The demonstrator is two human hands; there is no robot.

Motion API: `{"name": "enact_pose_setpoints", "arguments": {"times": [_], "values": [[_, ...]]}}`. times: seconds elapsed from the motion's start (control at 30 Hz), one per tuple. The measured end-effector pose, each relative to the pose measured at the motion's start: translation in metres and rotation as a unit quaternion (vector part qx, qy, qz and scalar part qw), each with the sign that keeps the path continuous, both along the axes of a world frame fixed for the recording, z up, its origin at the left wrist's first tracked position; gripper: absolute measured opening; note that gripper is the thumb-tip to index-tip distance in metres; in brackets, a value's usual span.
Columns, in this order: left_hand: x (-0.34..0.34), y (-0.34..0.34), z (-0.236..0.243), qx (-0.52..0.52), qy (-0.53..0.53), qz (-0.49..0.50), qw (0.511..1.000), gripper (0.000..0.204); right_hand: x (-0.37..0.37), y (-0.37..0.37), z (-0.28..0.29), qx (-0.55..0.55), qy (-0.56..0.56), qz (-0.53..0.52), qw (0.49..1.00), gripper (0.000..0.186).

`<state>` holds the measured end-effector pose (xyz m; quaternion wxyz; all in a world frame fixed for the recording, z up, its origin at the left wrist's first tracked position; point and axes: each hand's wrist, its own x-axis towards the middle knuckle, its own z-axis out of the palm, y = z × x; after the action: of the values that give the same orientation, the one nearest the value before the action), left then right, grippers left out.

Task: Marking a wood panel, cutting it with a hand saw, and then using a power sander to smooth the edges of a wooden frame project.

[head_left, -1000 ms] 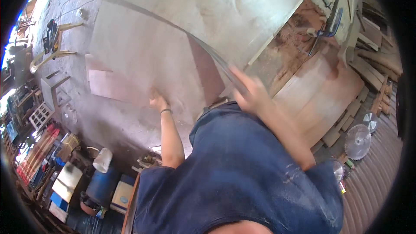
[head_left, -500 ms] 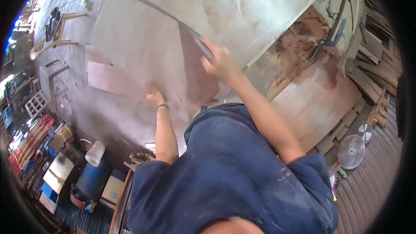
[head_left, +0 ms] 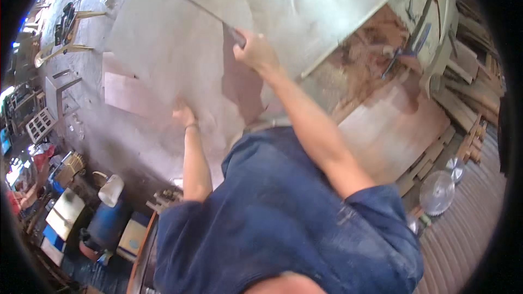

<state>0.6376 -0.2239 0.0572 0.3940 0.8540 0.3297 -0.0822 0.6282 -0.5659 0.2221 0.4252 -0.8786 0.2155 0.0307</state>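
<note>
My right hand [head_left: 256, 50] is closed around the long grey edge of a large pale sheet [head_left: 327, 11], which fills the far middle. My left hand [head_left: 185, 114] rests, fingers stretched and slightly blurred, on a second pale sheet [head_left: 163, 49] lying to the left. Between the two sheets, below my right hand, a darker brownish piece [head_left: 242, 84] shows in a wedge-shaped opening. A pinkish board [head_left: 128, 90] sticks out from under the left sheet. The underside of the large sheet is hidden.
A blue clamp [head_left: 406, 54] and brown, dusty boarding lie to the right, beyond a thin wood panel [head_left: 392, 130]. Round saw blades [head_left: 437, 193] and stacked timber [head_left: 463, 90] line the right side. A blue drum [head_left: 106, 223] stands at lower left, a stool [head_left: 62, 49] at far left.
My right hand has moved up and left along with the sheet's edge, and the grey strip beside it looks narrower. My left hand has shifted slightly left over the left sheet.
</note>
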Motion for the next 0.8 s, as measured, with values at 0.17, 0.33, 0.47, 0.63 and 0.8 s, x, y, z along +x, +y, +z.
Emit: {"name": "enact_pose_setpoints", "arguments": {"times": [0.17,0.33,0.47,0.63,0.8], "values": [[-0.011,-0.006,0.027,-0.075,-0.063,0.081,0.992,0.066,-0.160,-0.018,0.128,0.044,-0.006,0.036,0.998,0.058],[-0.001,-0.036,0.048,-0.138,-0.080,0.093,0.983,0.064,-0.279,-0.040,0.222,0.110,0.049,0.003,0.993,0.064],[-0.004,-0.025,0.039,-0.144,-0.113,0.064,0.981,0.066,-0.130,-0.035,0.041,0.020,-0.012,0.051,0.998,0.058],[0.008,-0.026,0.019,-0.110,-0.033,0.067,0.991,0.068,-0.012,-0.018,0.013,0.003,-0.099,-0.003,0.995,0.056],[-0.006,-0.012,0.032,-0.115,-0.141,0.069,0.981,0.068,-0.215,-0.044,0.195,0.140,0.052,0.010,0.989,0.059]]}}
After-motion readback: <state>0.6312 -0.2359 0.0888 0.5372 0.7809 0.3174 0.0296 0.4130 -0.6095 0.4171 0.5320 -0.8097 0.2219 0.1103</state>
